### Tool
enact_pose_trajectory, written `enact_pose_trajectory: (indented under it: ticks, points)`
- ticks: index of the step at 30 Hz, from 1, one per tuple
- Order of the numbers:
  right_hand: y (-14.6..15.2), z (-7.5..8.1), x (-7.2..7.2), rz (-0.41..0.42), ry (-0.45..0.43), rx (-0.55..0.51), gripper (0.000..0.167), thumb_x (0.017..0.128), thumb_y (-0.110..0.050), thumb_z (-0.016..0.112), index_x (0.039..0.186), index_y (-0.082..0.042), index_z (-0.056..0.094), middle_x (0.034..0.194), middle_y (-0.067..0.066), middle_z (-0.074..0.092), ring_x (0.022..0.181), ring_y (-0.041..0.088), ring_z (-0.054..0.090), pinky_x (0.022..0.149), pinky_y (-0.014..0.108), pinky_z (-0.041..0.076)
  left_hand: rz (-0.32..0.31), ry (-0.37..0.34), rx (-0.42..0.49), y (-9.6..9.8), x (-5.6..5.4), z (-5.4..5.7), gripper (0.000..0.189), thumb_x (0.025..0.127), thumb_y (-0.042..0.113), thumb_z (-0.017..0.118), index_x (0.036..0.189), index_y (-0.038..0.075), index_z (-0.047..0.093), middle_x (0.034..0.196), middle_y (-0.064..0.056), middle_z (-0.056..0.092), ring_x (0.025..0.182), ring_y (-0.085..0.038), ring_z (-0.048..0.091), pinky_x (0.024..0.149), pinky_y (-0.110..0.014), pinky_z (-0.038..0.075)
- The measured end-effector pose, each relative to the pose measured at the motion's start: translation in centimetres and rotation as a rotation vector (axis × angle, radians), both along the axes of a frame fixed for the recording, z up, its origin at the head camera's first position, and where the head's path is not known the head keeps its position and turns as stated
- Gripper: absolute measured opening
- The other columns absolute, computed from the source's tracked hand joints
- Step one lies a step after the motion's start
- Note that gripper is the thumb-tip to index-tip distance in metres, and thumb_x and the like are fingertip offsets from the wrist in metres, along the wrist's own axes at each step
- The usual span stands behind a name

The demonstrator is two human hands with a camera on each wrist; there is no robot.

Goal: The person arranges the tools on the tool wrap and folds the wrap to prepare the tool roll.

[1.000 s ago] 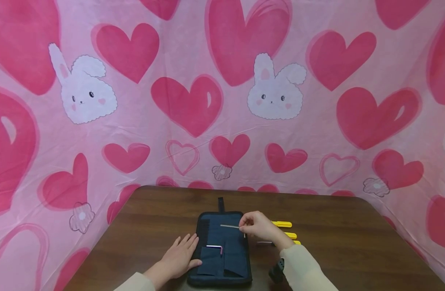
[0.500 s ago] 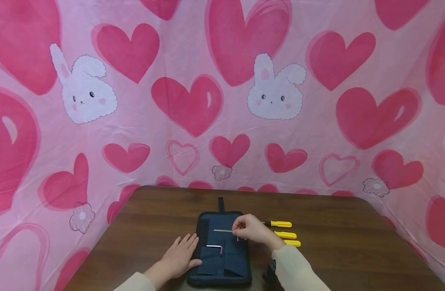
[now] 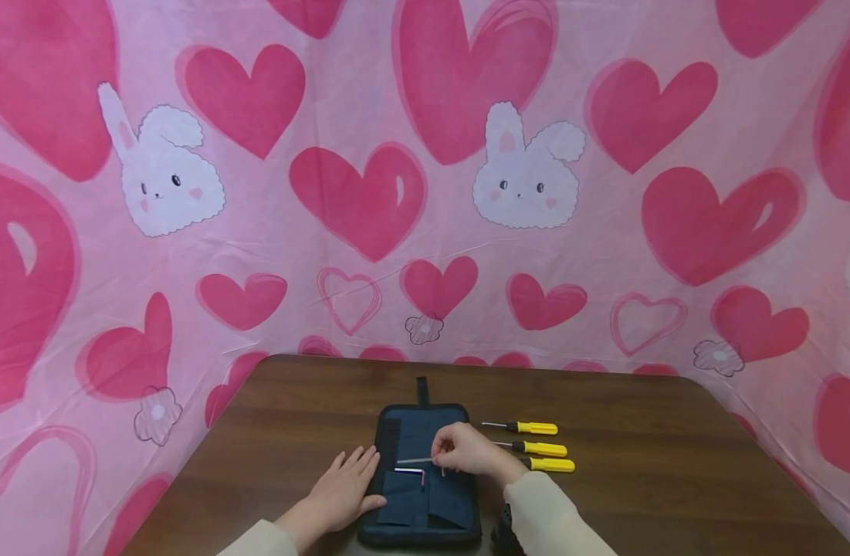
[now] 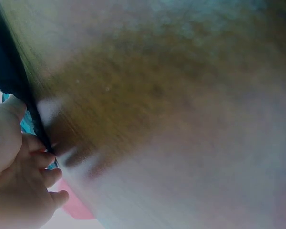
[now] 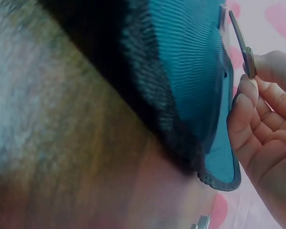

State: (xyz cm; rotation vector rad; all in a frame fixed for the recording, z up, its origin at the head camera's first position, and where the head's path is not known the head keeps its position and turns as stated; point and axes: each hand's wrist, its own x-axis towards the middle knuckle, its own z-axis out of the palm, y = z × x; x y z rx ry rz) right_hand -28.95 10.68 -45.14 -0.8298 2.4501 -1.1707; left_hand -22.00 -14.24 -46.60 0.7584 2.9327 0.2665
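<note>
An unfolded dark blue tool case (image 3: 418, 533) with black edging lies on the table. My left hand (image 3: 344, 486) rests flat with spread fingers on its left edge; the left wrist view shows the fingers (image 4: 47, 176) at that edge. My right hand (image 3: 469, 448) pinches an L-shaped hex key (image 3: 414, 461) between thumb and fingertips, over the case's middle. Its long arm points left, just above the pockets. In the right wrist view the hex key (image 5: 250, 62) stands out from the fingertips. Another hex key (image 3: 409, 470) lies at the mouth of the left pocket (image 3: 401, 498).
Three yellow-handled screwdrivers lie right of the case: a far one (image 3: 536, 428), a middle one (image 3: 544, 449) and a near one (image 3: 553, 465), partly behind the right hand. A strap (image 3: 422, 392) sticks out from the case's far edge. Pink heart-print cloth (image 3: 355, 201) hangs behind the wooden table (image 3: 633, 432).
My right hand has moved left and nearer to me with the hex key, down towards the pockets. More of the screwdrivers shows now. My left hand has stayed in place.
</note>
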Motion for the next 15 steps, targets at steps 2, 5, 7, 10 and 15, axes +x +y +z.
enact_pose_trajectory:
  ticks: [2, 5, 7, 10, 15]
  points:
    - [-0.17, -0.1, -0.01, 0.007, -0.002, 0.007, 0.006, 0.082, -0.004, 0.067, 0.077, -0.006, 0.065, 0.063, -0.003, 0.056, 0.051, 0.01, 0.048, 0.05, 0.025, 0.047, 0.0, -0.001, 0.001, 0.03, 0.0, 0.02, 0.07, 0.087, 0.049, 0.053, 0.134, -0.002, 0.043, 0.139, -0.019, 0.039, 0.128, -0.036, 0.033, 0.101, -0.054, 0.024]
    - [-0.39, -0.18, 0.02, 0.025, 0.004, 0.003, 0.006, 0.082, -0.002, 0.066, 0.077, -0.005, 0.065, 0.062, -0.003, 0.055, 0.05, 0.009, 0.047, 0.049, 0.023, 0.046, 0.002, -0.002, -0.001, 0.05, 0.0, 0.05, 0.07, 0.087, 0.049, 0.053, 0.134, -0.002, 0.044, 0.139, -0.018, 0.04, 0.128, -0.036, 0.033, 0.101, -0.054, 0.024]
    - [-0.5, -0.24, 0.04, 0.028, 0.001, 0.003, 0.007, 0.082, -0.001, 0.065, 0.077, -0.006, 0.065, 0.062, -0.004, 0.054, 0.05, 0.009, 0.047, 0.048, 0.023, 0.045, 0.003, -0.003, -0.001, 0.05, 0.01, 0.07, 0.07, 0.087, 0.049, 0.053, 0.134, -0.002, 0.044, 0.139, -0.018, 0.04, 0.128, -0.036, 0.033, 0.1, -0.054, 0.024]
    - [-0.63, -0.39, 0.0, 0.026, 0.005, 0.009, 0.008, 0.082, -0.001, 0.065, 0.077, -0.007, 0.065, 0.062, -0.004, 0.054, 0.05, 0.009, 0.047, 0.049, 0.023, 0.046, 0.002, -0.002, -0.002, 0.02, 0.0, 0.03, 0.07, 0.087, 0.049, 0.053, 0.134, -0.002, 0.044, 0.138, -0.018, 0.04, 0.128, -0.036, 0.033, 0.1, -0.054, 0.024]
    - [-0.81, -0.66, -0.08, 0.019, 0.021, 0.015, 0.009, 0.082, 0.0, 0.065, 0.077, -0.008, 0.065, 0.061, -0.004, 0.054, 0.05, 0.009, 0.047, 0.048, 0.024, 0.046, 0.003, -0.002, -0.012, -0.03, -0.07, -0.08, 0.071, 0.087, 0.05, 0.052, 0.135, -0.001, 0.043, 0.139, -0.018, 0.039, 0.128, -0.035, 0.033, 0.101, -0.054, 0.024]
